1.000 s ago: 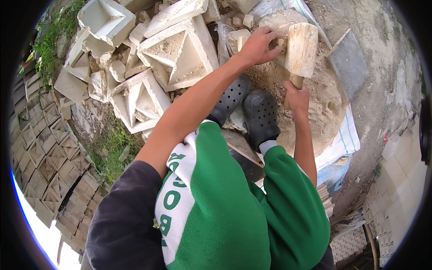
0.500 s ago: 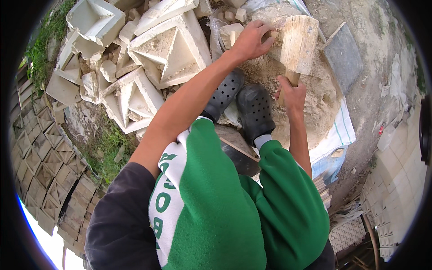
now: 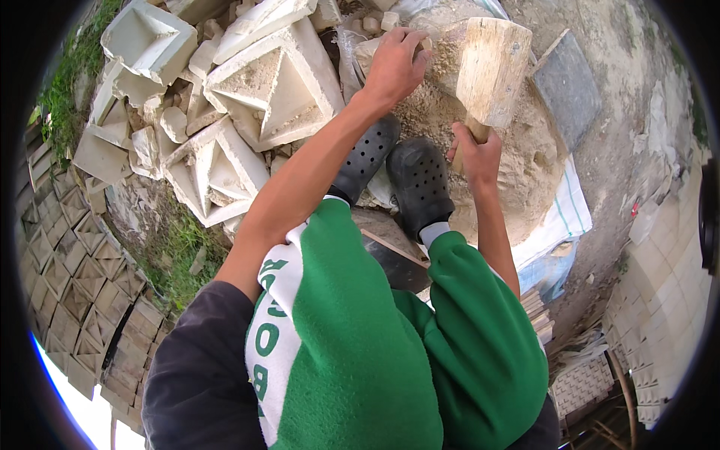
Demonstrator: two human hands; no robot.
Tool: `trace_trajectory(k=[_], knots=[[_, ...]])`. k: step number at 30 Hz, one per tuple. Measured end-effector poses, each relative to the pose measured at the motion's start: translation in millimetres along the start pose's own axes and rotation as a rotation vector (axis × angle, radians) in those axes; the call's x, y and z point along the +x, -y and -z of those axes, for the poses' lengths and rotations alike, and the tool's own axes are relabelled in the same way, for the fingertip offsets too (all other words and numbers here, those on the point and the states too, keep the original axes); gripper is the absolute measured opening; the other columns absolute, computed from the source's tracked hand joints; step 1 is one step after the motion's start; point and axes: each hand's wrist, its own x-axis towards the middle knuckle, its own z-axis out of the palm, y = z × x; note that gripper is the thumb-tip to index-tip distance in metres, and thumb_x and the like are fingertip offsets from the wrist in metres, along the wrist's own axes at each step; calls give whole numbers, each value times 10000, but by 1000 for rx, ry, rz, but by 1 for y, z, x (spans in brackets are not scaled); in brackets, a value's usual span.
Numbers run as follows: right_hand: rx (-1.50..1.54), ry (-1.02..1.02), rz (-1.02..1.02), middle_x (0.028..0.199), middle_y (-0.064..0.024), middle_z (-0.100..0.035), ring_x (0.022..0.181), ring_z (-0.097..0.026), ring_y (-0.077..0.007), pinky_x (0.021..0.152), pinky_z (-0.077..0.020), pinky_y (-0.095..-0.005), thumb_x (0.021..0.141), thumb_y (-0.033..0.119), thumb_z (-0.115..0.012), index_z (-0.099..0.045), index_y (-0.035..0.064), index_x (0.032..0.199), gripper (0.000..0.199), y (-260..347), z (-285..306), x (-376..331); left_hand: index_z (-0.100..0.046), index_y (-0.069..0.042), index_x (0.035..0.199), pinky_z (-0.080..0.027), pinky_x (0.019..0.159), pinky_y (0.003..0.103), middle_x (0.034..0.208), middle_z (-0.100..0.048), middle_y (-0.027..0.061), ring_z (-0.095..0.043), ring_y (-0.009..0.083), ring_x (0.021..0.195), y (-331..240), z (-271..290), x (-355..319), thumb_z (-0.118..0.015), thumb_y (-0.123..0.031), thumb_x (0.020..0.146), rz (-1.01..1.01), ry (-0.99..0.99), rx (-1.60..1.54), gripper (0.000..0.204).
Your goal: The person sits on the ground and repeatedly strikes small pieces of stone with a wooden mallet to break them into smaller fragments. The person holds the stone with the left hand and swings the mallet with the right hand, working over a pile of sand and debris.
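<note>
My right hand (image 3: 479, 155) is wrapped round the handle of a wooden mallet (image 3: 493, 71), its thick pale head raised over a heap of crushed, sandy rubble (image 3: 517, 180). My left hand (image 3: 397, 66) is at the far side of the heap, fingers curled and drawn together. A pale bit shows at its fingertips, too small to name. Beside that hand, partly covered by it, lies a pale chunk (image 3: 365, 54). My feet in dark grey clogs (image 3: 420, 184) stand at the near edge of the heap.
Broken white plaster-like moulds with triangular hollows (image 3: 277, 82) are piled at the left. A grey slab (image 3: 568, 88) leans at the heap's right. A white woven sack (image 3: 562, 210) lies under the heap. Stacked patterned blocks (image 3: 75, 262) stand far left, beyond grass (image 3: 184, 259).
My left hand has moved left and slightly away, over the pale chunk beside it. The mallet in my right hand has shifted slightly left and its head is tilted more.
</note>
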Motion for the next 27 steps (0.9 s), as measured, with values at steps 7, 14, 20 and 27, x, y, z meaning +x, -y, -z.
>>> trace_trajectory(k=[7, 14, 20, 27], knots=[[-181, 31, -120, 652, -72, -660, 507, -659, -169, 498, -514, -318, 844, 324, -733, -660, -50, 1002, 413, 5, -9, 0, -663, -27, 1232, -471, 995, 476, 1173, -652, 189, -593, 401, 1119, -2, 2, -5, -701, -144, 890, -101, 6, 78, 363], [-102, -8, 76, 651, -68, -653, 506, -656, -165, 505, -524, -316, 834, 309, -745, -665, -43, 987, 393, -2, -8, -9, -633, -29, 1273, -475, 999, 466, 1193, -649, 198, -601, 405, 1115, 6, 5, -7, -690, -115, 887, -84, 17, 49, 399], [-193, 39, -115, 725, -95, -699, 535, -671, -156, 510, -529, -321, 835, 301, -763, -668, -60, 1015, 414, 1, -18, -4, -640, -13, 1239, -476, 978, 475, 1165, -657, 207, -607, 400, 1100, 1, 9, -7, -691, -114, 889, -64, 5, 95, 368], [-189, -20, 95, 686, -62, -654, 518, -637, -150, 503, -503, -306, 864, 290, -767, -661, -22, 954, 341, 8, -15, -14, -646, -8, 1224, -482, 950, 474, 1145, -665, 205, -613, 402, 1066, 8, 11, -11, -697, -116, 883, -72, -50, 122, 361]])
